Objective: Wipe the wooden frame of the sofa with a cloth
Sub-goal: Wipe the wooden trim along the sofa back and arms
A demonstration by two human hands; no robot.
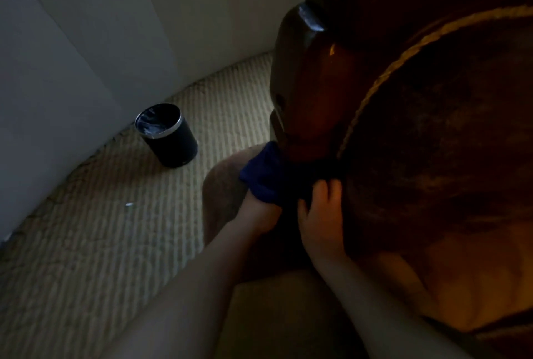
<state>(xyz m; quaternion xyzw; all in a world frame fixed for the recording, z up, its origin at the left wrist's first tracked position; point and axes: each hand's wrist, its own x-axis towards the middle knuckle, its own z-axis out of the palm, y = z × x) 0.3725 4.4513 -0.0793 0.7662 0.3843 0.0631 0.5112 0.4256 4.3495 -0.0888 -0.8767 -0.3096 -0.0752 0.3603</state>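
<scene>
Here, mid-frame, the left hand (261, 211) bunches a blue cloth (264, 174) against the sofa's dark wooden frame (305, 93), probably for rubbing pressure; the right hand (320, 214) rests on the upholstery, fingers (324, 190) loosely bent, likely steadying.

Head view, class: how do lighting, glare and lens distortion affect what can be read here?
Head view: dim overall, the blue cloth nearly lost in shadow; small glare spot on the wooden frame; warm glow on the upholstery lower right; the wide lens bends the wall-floor edge by the bin; edges soft.
</scene>
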